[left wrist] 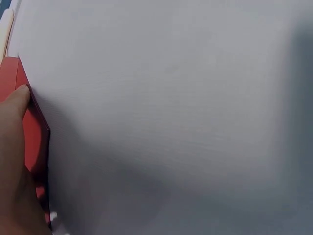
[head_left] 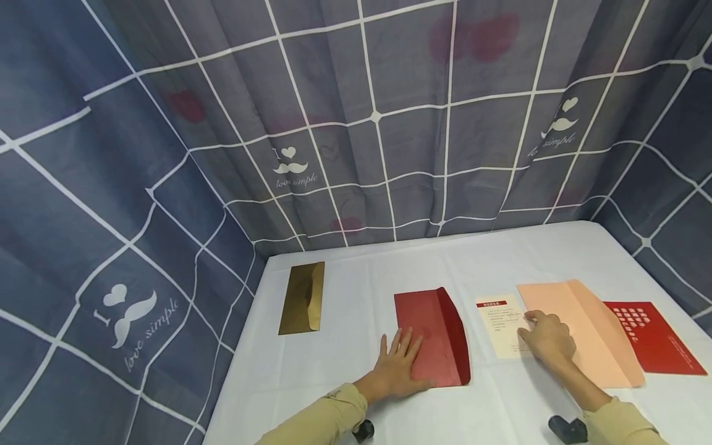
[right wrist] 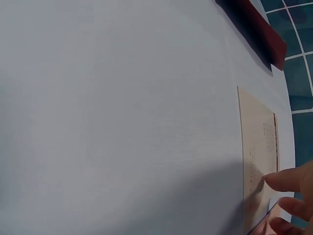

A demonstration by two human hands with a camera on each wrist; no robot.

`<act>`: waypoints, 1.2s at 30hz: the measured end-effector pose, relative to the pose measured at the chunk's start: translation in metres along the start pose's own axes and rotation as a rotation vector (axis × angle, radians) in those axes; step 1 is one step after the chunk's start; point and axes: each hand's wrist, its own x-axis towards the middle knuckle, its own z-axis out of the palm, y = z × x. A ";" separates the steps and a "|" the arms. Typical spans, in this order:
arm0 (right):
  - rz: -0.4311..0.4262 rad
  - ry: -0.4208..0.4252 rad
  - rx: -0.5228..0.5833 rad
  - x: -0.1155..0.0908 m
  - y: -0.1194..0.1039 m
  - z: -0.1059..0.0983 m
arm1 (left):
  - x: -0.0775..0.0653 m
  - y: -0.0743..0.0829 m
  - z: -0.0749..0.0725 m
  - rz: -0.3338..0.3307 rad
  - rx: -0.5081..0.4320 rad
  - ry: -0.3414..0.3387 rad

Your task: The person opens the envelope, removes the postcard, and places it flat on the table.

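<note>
My left hand (head_left: 397,368) rests on a red envelope (head_left: 436,358), fingers spread over its left part. The envelope's darker flap stands out on the right. In the left wrist view, the thumb (left wrist: 18,98) lies against the red envelope (left wrist: 35,142). My right hand (head_left: 549,339) is at the right side of a cream printed card (head_left: 497,327) with a red heading. Its thumb and fingertips touch down by the card's edge, spaced apart. The right wrist view has a fingertip on the card (right wrist: 257,142). Under that hand lies a peach envelope (head_left: 601,334), its flap unfolded to the right.
A gold envelope (head_left: 295,303) lies at the left of the white-covered table (head_left: 345,309). At the far right a red card (head_left: 662,340) with white writing is partly under the peach envelope. Checked dark cloth (head_left: 345,142) hangs behind and at both sides.
</note>
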 end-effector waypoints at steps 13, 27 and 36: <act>-0.123 0.031 0.031 -0.007 0.012 0.020 | 0.008 0.016 -0.005 0.018 0.012 -0.022; -0.190 0.136 0.086 -0.004 0.007 0.023 | 0.027 0.038 -0.004 -0.007 0.159 0.035; -0.246 0.236 0.113 -0.004 0.004 0.029 | 0.032 0.052 -0.006 -0.003 0.156 0.022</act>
